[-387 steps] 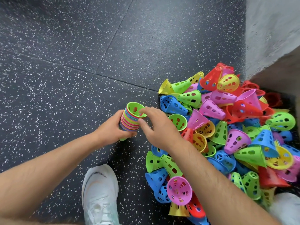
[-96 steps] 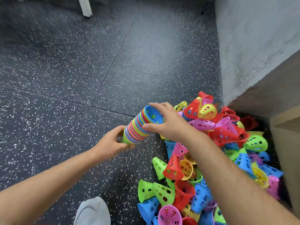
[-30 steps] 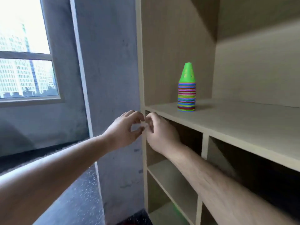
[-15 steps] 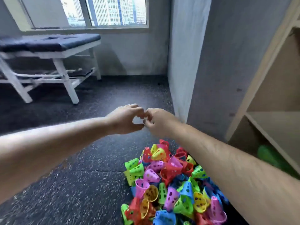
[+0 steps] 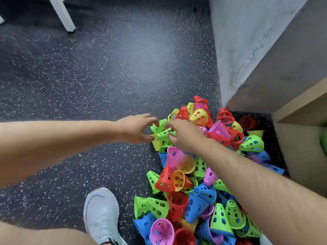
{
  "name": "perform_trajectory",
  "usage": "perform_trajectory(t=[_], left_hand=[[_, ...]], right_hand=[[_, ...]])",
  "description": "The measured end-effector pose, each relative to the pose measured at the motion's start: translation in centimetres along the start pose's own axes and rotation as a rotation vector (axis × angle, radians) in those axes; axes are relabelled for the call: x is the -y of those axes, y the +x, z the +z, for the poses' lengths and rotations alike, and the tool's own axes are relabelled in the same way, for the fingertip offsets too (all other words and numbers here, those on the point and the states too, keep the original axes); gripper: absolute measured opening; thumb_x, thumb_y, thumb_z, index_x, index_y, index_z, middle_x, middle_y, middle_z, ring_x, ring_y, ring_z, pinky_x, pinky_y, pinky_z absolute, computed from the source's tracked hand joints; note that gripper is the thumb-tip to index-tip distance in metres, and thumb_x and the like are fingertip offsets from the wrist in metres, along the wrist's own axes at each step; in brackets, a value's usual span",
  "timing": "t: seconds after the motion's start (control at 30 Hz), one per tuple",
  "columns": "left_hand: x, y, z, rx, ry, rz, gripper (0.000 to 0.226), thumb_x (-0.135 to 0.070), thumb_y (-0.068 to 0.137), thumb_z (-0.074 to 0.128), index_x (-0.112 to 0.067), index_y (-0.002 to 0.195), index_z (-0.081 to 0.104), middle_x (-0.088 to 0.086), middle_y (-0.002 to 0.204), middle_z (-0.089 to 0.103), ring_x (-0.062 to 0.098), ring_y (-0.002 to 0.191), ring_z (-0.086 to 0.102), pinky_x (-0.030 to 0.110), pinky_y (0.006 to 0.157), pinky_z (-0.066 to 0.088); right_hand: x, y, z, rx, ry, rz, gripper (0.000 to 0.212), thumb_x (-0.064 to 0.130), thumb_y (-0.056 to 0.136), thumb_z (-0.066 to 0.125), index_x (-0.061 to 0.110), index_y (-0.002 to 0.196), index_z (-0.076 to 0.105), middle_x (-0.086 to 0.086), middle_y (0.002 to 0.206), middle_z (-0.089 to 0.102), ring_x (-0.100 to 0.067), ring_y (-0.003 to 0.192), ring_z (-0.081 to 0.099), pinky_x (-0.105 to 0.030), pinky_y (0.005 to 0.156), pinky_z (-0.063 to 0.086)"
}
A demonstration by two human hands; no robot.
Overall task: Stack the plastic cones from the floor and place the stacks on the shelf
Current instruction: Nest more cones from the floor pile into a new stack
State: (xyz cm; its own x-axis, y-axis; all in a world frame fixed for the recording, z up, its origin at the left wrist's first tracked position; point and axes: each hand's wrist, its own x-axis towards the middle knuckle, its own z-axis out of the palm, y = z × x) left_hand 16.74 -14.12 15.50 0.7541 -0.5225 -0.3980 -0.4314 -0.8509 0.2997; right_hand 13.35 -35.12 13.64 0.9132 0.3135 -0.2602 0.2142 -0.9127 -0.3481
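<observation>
1. Both hands have dropped from mid-air onto the cone pile [image 5: 198,183] on the floor [image 5: 79,76].
2. The right hand [image 5: 185,137] closes its grip on a green cone [image 5: 163,134] at the pile's edge, probably to start a fresh stack.
3. The left hand [image 5: 136,129] keeps its grip half-open, cupped alongside, apparently empty.

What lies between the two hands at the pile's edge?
Head view: two lime-green perforated plastic cones lie on their sides between the left hand and right hand; whether either hand grips one is unclear.
</observation>
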Motion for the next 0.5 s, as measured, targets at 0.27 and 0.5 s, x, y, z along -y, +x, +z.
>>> perform_trajectory(t=[0.27,0.5], left_hand=[[6.3,8.4,7.3,0.012,-0.168,-0.062,0.056,-0.042,0.094,0.069,-0.029,0.145,0.050,0.003,0.144,0.049,0.025,0.132,0.051,0.044,0.111,0.044],[7.2,12.5,9.5,0.000,-0.195,-0.049,0.067,-0.041,0.096,0.068,-0.024,0.156,0.042,0.006,0.151,0.052,0.029,0.137,0.048,0.045,0.112,0.042]], right_hand=[[-1.1,4.8,5.9,0.007,-0.243,0.134,0.044,0.038,0.094,0.059,0.021,0.134,0.052,-0.009,0.127,0.052,-0.030,0.117,0.048,-0.042,0.098,0.043],[-0.6,6.3,7.9,-0.034,-0.250,0.345,0.034,0.039,0.097,0.058,0.027,0.129,0.054,-0.011,0.122,0.055,-0.032,0.115,0.050,-0.042,0.096,0.038]])
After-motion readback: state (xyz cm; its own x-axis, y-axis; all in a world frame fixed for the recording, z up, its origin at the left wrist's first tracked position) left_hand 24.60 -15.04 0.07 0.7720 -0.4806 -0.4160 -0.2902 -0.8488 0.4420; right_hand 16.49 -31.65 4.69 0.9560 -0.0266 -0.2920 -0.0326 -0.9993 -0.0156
